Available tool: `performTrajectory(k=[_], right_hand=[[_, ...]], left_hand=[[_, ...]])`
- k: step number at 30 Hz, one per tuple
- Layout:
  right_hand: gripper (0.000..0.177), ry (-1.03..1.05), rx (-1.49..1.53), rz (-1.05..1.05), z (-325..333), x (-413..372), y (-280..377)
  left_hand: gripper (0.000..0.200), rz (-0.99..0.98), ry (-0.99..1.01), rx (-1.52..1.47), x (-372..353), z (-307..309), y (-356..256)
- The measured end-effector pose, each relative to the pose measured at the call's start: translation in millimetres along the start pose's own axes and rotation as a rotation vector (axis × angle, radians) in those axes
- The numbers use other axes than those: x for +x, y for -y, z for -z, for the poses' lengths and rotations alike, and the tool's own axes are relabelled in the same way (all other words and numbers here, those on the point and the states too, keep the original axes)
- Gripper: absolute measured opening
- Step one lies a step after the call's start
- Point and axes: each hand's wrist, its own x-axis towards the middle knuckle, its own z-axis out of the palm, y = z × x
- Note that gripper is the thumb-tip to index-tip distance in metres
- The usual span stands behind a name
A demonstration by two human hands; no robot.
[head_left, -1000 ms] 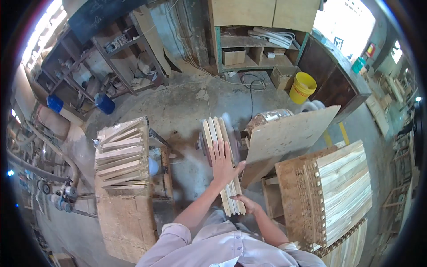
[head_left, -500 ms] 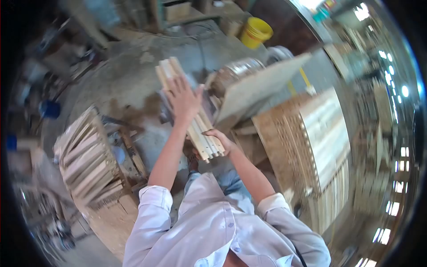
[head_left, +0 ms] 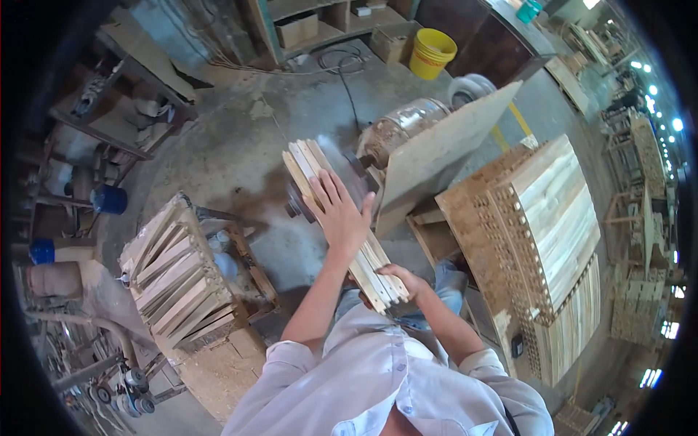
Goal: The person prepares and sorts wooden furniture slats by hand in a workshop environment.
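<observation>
On my feed the left hand lies flat and wide open on top of the bundle of slats in the middle of the frame, fingers spread, its grip closed on nothing. The right hand has its grip curled tight around the bundle's near end, just below centre. The far end points toward the motor and leaning board above centre.
</observation>
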Motion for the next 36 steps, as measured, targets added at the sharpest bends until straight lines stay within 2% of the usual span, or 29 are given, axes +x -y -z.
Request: performTrajectory(k=[2,3,4,6,7,8,9,11,12,14,16,17,20,21,24,26,28,30,32,33,36], right_hand=[[0.078,-0.083,0.007,0.001,-2,-15,-5],[0.062,-0.288,0.008,0.004,7,-23,-11],[0.057,-0.322,-0.084,0.008,2,-34,-7],[0.055,-0.576,-0.207,0.063,0,-48,-12],[0.048,-0.54,-0.099,-0.087,3,-56,-9],[0.045,-0.454,-0.294,0.015,28,-60,-21],[0.041,-0.395,-0.515,0.109,58,-68,-25],[0.046,-0.535,-0.444,0.105,52,-86,-18],[0.051,-0.54,-0.508,0.096,38,-96,-12],[0.064,-0.549,-0.637,0.077,6,-114,-3],[0.068,-0.492,-0.914,0.0,-17,-129,16],[0.071,-0.547,-1.108,-0.022,-40,-135,23],[0.066,-0.672,-1.389,0.017,-104,-157,23],[0.074,-0.77,-1.505,0.102,-106,-165,14],[0.085,-0.977,-1.614,0.204,-161,-208,10],[0.097,-1.096,-1.656,0.043,-172,-237,16],[0.102,-1.215,-1.862,0.249,-152,-266,8],[0.104,-1.35,-1.91,0.263,-156,-297,10],[0.107,-1.558,-1.938,0.32,-164,-327,9],[0.109,-1.669,-1.942,0.345,-168,-342,7],[0.108,-1.992,-1.888,0.535,-166,-376,8]], left_hand=[[0.092,0.03,0.03,-0.011,-8,7,-5],[0.092,0.049,0.056,-0.012,-11,12,-11],[0.092,0.056,0.083,-0.027,-14,13,-21],[0.093,0.039,0.01,-0.026,-25,4,-26],[0.092,0.021,-0.021,-0.071,-32,5,-31],[0.088,0.013,-0.144,-0.092,-42,-2,-34],[0.087,0.047,-0.241,-0.338,-48,7,-39],[0.082,0.231,-0.358,-0.588,-71,-22,-21],[0.084,0.371,-0.207,-1.142,-86,2,-26],[0.076,0.674,0.213,-1.665,-123,-16,-5],[0.072,0.664,0.249,-1.872,-124,-24,-4],[0.071,0.641,0.278,-1.974,-121,-25,-5],[0.074,0.576,0.333,-2.061,-115,-26,-18],[0.077,0.517,0.317,-2.07,-111,-17,-26],[0.081,0.443,0.2,-2.088,-70,30,-57],[0.085,0.408,0.184,-2.095,-31,36,-71],[0.086,0.331,0.238,-2.13,4,50,-110],[0.087,0.342,0.211,-2.136,28,73,-168],[0.089,0.302,0.519,-2.261,49,79,-205],[0.091,0.343,0.508,-2.263,53,85,-229],[0.091,0.34,0.763,-2.331,75,65,-275]])
